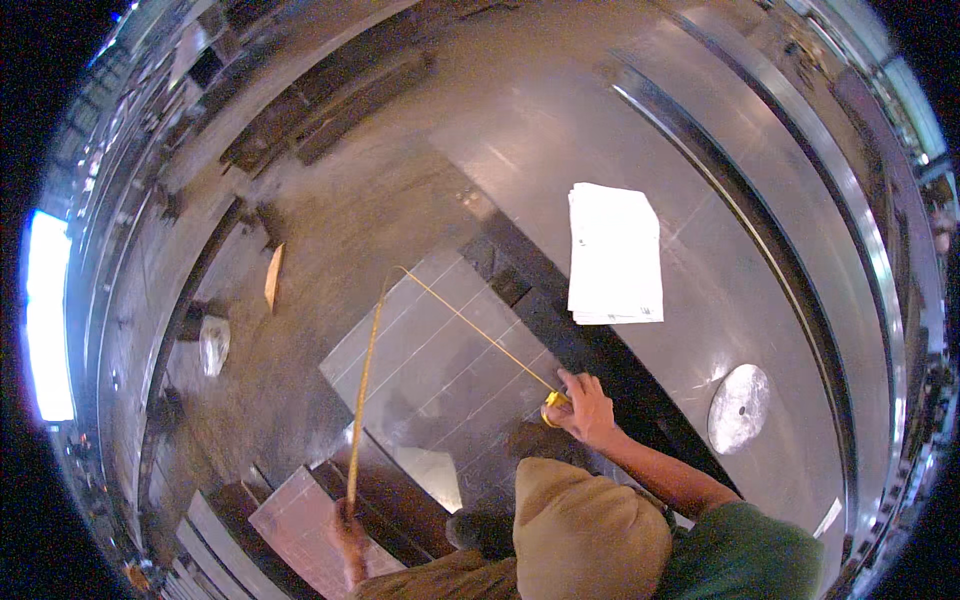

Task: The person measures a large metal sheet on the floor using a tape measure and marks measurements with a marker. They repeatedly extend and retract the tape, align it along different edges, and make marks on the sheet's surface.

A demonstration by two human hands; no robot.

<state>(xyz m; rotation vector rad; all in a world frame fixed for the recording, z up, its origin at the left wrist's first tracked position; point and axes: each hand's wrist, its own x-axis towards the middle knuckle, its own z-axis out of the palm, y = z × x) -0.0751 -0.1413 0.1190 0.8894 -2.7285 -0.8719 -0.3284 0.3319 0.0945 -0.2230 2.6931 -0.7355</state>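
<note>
My right hand [590, 410] grips the yellow case of a tape measure [555, 404], with a finger and thumb close around it. From there the yellow blade [480, 332] runs out over a grey metal plate [440, 340] marked with pale parallel lines. Near the plate's far corner the blade bends sharply and comes back toward me. My left hand [347, 540] is closed on the returning stretch of blade, above a reddish plate [310, 525]; the fingers are partly hidden.
A stack of white papers [615, 255] and a round metal disc [738, 410] lie on a long metal sheet [690, 300] to the right. Dark steel bars [330, 110] lie at the far left. A tan cloth-covered shape [590, 530] blocks the lower middle.
</note>
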